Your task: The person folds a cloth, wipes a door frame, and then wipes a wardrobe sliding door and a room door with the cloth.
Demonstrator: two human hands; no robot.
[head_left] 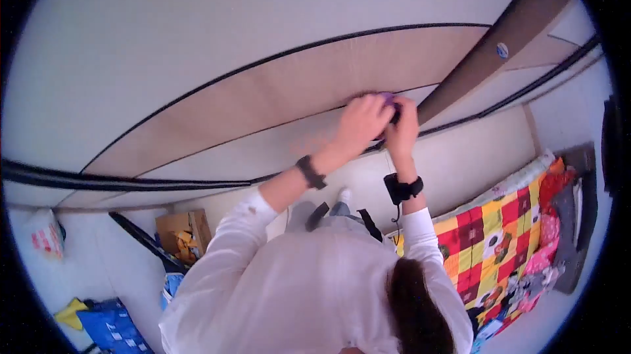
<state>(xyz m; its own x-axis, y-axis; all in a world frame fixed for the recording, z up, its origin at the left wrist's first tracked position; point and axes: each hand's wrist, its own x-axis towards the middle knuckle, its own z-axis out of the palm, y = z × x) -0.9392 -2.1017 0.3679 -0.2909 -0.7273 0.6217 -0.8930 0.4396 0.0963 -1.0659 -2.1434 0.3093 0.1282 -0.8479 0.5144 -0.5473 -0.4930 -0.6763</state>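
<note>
Both my hands come together in front of a pale panel with a light brown band (276, 104). Between them is a small purple and dark thing (388, 98), mostly covered by my fingers; its kind does not show. My left hand (365, 119) bends over it from the left, fingers curled and a little blurred. On the other side, my right hand (403, 129) grips it with bent fingers. A dark strap (310, 172) circles my left wrist, and a black device (402, 188) with a hanging cord sits on my right wrist.
A brown slanting post (486, 52) stands right of my hands. At right is a bed with a patchwork cover (483, 236) and heaped clothes (526, 288). To the left are a cardboard box (177, 229), a blue bag (113, 328) and a plastic bag (47, 239).
</note>
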